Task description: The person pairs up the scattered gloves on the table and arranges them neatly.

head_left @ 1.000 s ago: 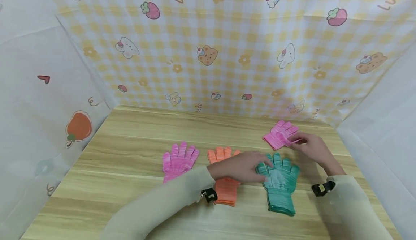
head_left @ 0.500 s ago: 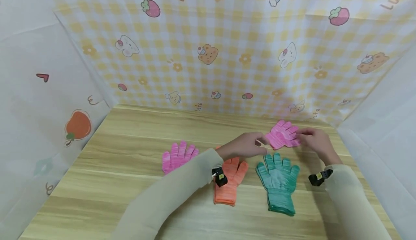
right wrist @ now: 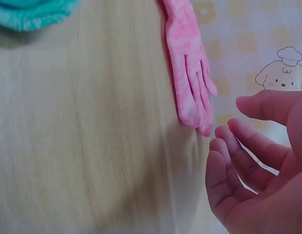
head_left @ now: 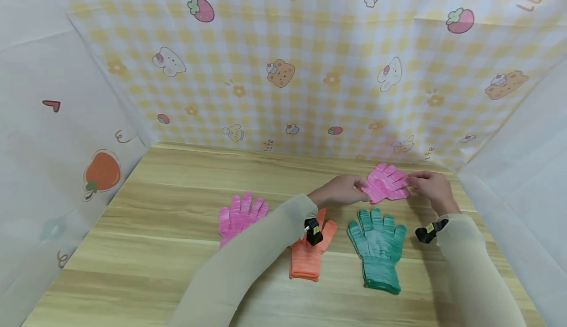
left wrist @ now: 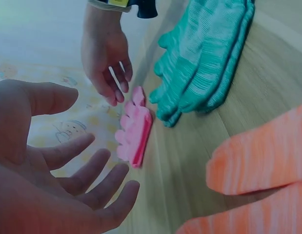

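Note:
A small pink knit glove (head_left: 384, 184) lies at the back right of the table, fingers toward the patterned cloth. My left hand (head_left: 343, 190) reaches its cuff side, fingertips right at the edge. On the glove's other side is my right hand (head_left: 431, 187), close by its fingertips. Both wrist views show relaxed, parted fingers: the left hand (left wrist: 77, 180) has thumb and fingers spread, and the right hand (right wrist: 263, 161) has a gap between thumb and fingers. Nearer me lies a green pair of gloves (head_left: 380, 253), stacked in two layers.
Orange gloves (head_left: 305, 258) lie left of the green ones, partly under my left forearm. Farther left is another pink glove (head_left: 241, 213), its lower part hidden by my sleeve (head_left: 248, 253). Yellow-checked cloth (head_left: 310, 105) rises behind the wooden table (head_left: 177, 179).
My left hand has moved up and away from over the orange and green gloves to the pink glove's cuff. My right hand has shifted slightly right and back, toward the glove's fingertips.

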Demonstrator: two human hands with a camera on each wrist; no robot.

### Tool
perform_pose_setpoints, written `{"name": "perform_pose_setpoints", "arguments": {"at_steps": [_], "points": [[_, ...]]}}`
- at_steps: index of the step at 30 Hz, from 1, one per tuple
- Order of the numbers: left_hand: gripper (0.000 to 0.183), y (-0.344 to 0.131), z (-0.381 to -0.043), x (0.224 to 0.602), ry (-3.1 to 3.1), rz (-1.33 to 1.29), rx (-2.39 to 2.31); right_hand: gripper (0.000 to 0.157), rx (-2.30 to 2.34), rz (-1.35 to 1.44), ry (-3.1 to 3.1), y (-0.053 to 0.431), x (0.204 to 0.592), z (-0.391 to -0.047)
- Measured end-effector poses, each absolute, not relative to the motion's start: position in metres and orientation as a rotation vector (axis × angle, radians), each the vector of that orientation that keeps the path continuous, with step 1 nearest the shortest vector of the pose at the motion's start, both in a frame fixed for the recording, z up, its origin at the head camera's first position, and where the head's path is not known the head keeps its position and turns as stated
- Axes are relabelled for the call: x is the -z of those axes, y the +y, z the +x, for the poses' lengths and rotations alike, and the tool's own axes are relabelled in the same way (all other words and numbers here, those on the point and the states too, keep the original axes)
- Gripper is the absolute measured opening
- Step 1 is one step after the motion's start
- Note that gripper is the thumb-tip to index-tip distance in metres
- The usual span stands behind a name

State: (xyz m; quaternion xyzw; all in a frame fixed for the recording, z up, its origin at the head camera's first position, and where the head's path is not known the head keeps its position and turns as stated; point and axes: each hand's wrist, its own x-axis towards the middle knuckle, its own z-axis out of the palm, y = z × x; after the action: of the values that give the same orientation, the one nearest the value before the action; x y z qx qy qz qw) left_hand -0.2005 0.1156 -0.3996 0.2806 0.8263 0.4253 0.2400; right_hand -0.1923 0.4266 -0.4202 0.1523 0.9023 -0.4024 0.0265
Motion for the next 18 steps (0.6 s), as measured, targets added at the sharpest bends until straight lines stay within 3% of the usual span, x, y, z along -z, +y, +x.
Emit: {"name": "perform_pose_setpoints", "arguments": {"at_steps": [10, 18], "points": [[0.055, 0.127, -0.209, 0.411, 2.299, 0.719, -1.141, 0.055, 1.141, 0.65, 2.784, 0.438, 0.435, -0.206], [0.038, 0.138, -0.226, 0.428, 2.308, 0.638, -1.1, 0.052, 1.13, 0.733, 2.806, 0.434, 0.442, -0.21]]}}
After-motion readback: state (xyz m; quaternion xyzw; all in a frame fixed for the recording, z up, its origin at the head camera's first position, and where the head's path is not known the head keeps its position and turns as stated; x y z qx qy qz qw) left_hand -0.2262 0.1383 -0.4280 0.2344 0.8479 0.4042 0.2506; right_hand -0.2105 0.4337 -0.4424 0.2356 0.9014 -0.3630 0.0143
